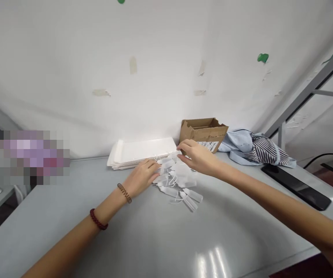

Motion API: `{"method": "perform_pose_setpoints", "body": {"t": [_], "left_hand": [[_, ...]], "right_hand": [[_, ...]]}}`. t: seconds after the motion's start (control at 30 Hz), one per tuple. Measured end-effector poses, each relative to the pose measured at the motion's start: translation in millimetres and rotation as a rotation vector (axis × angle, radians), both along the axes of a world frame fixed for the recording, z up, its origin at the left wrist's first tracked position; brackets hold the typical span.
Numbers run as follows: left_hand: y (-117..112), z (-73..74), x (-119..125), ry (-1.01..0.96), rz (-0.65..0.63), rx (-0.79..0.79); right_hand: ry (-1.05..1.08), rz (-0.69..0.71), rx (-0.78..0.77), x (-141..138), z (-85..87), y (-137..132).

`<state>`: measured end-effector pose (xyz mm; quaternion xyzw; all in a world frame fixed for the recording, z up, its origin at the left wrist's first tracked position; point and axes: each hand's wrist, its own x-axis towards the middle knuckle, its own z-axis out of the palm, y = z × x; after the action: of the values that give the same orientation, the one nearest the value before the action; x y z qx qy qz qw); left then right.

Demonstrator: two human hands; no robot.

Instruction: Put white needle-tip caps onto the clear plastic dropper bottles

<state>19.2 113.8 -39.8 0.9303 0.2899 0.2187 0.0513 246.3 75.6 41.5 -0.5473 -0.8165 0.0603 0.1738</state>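
Observation:
A pile of small translucent white plastic bottles (188, 179) with thin loop straps lies on the grey table. At its left side my left hand (143, 175) has its fingers curled at the bottles, with thumb and fingertips around part of one. My right hand (197, 156) reaches over the far right side of the pile. Its thumb and fingers pinch one small bottle (175, 154), tilted above the others. Several bottles nearer to me lie loose, among them one bottle (189, 202) at the front. My fingers hide part of the pile.
Behind the pile lies a stack of white padded envelopes (145, 150). An open cardboard box (205, 135) stands beside it against the wall. Farther right are a blue and striped cloth (250, 146) and a long black object (295, 187). A blurred purple shape (33, 152) is at left.

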Motion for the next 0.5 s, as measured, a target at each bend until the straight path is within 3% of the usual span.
{"method": "perform_pose_setpoints", "body": {"t": [0.1,0.23,0.3,0.4,0.47,0.5], "left_hand": [[-5,-6.4,-7,-0.014,0.045,-0.030],[-13,-9.8,-10,-0.073,0.098,-0.091],[-26,5.2,-7,-0.135,0.130,-0.112],[-63,49.8,-5,-0.232,0.133,-0.132],[-89,76.1,-8,-0.348,0.057,-0.189],[-98,82.5,-10,-0.357,0.016,-0.228]], "right_hand": [[-0.005,-0.018,0.044,-8,-22.7,34],[-0.022,0.002,0.033,-2,-39.0,41],[-0.040,0.023,0.013,2,-43.3,40],[-0.056,0.032,0.001,5,-49.9,41],[-0.049,0.033,0.004,4,-54.7,42],[-0.039,0.033,0.007,4,-57.1,42]]}}
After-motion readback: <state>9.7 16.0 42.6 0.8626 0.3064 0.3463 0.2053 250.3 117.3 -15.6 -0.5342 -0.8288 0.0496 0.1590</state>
